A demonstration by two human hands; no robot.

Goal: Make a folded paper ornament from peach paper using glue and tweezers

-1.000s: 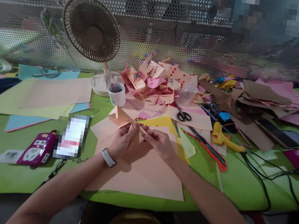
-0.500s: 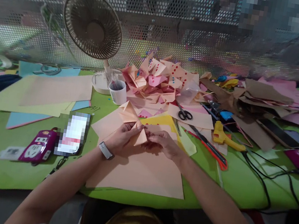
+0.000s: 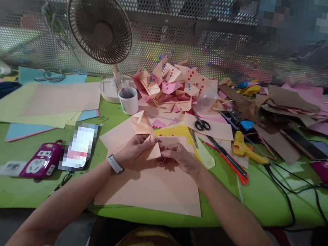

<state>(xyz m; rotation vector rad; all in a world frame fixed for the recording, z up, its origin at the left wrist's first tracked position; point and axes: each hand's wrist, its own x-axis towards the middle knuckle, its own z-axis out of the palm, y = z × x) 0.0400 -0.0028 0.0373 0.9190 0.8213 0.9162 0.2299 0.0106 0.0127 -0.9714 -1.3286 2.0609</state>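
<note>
A folded piece of peach paper [image 3: 153, 151] is held between both hands, above a large peach sheet [image 3: 149, 192] lying on the green table. My left hand [image 3: 136, 148], with a grey wristband [image 3: 116, 164] below it, is closed on the folded paper; a creased part of it rises past the fingers. On the other side, my right hand [image 3: 181, 157] pinches the paper's right edge with thumb and fingers. Behind the hands lie a yellow sheet [image 3: 178, 131] and black-handled scissors [image 3: 202, 124].
A fan [image 3: 101, 28] and white cup [image 3: 129, 101] stand behind. A heap of folded papers [image 3: 170, 86] lies at the back. To the right are a cutter [image 3: 230, 159] and yellow glue gun [image 3: 246, 148]; left, a phone [image 3: 80, 146] and purple power strip [image 3: 43, 159].
The right fingers have shifted slightly at the folded paper's right edge. Both hands keep their hold, and the view has moved a little.
</note>
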